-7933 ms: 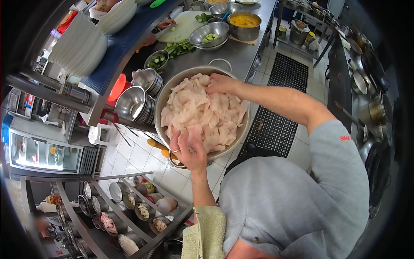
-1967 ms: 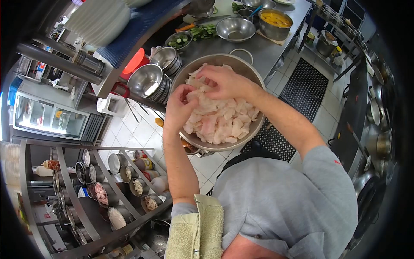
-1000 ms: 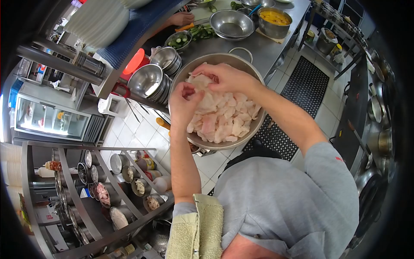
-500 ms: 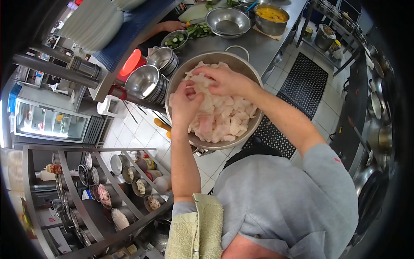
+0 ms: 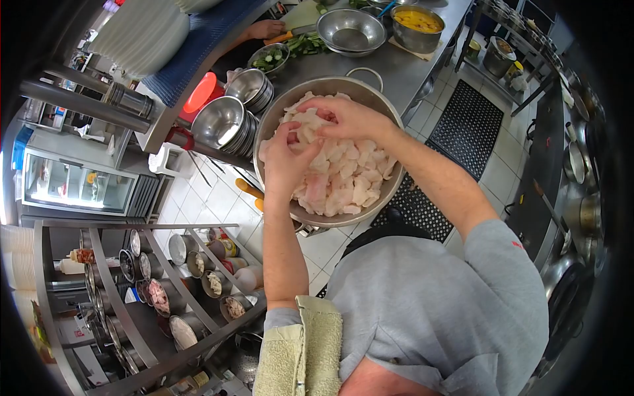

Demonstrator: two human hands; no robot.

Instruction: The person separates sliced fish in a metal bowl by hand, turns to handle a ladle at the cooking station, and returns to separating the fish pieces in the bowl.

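A wide metal pot (image 5: 396,155) with loop handles is heaped with pale pinkish-white raw pieces that look like fish (image 5: 343,181). Both of my hands are inside its rim, on the far left part of the heap. My left hand (image 5: 290,162) has its fingers and thumb curled around some of the pieces. Close beside it, my right hand (image 5: 350,120) bends its fingers over more pieces, palm down. The fingertips of the two hands nearly meet, and what lies under them is partly hidden.
Stacked metal bowls (image 5: 228,125) stand left of the pot. Beyond it are a bowl of cut greens (image 5: 269,59), a wide metal bowl (image 5: 350,30), a pot of yellow liquid (image 5: 417,28) and an orange-handled knife (image 5: 281,37) near another person's hand (image 5: 266,29). Shelves (image 5: 152,323) hold containers lower left.
My hands have shifted slightly within the heap, and the fingers of my right hand are bent more. The other person's hand has moved off the greens, near the knife's handle.
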